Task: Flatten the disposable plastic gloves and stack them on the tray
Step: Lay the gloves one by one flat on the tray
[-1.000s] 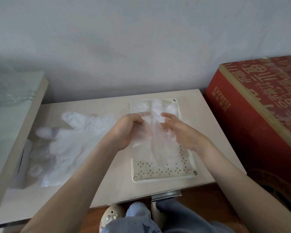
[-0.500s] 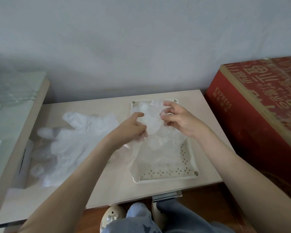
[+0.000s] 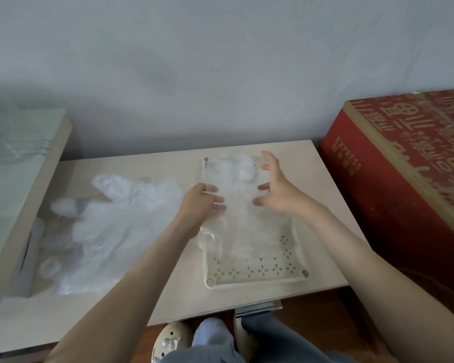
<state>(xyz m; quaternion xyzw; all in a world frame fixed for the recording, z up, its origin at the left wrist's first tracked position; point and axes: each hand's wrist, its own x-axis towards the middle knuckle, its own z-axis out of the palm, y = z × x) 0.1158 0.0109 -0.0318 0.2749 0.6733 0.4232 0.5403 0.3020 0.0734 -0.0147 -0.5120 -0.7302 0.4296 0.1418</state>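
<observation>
A cream perforated tray [image 3: 257,283] lies on the right half of the low table [image 3: 131,307]. A clear plastic glove [image 3: 249,221] is spread lengthwise on the tray, its fingers toward the wall. My left hand [image 3: 199,208] rests at the glove's left edge with fairly straight fingers, and the film veils the fingertips. My right hand [image 3: 275,189] hovers over the glove's right side with fingers spread, holding nothing. A loose pile of crumpled clear gloves [image 3: 110,226] sits on the table to the left of the tray.
A large red carton [image 3: 409,184] stands against the table's right side. A pale shelf unit [image 3: 13,184] borders the left. The wall runs close behind. My legs and shoes [image 3: 194,341] are under the front edge.
Both hands pinched the glove above the tray earlier. The glove now lies spread on the tray, my right hand has let go and opened wide, and my left fingers have straightened.
</observation>
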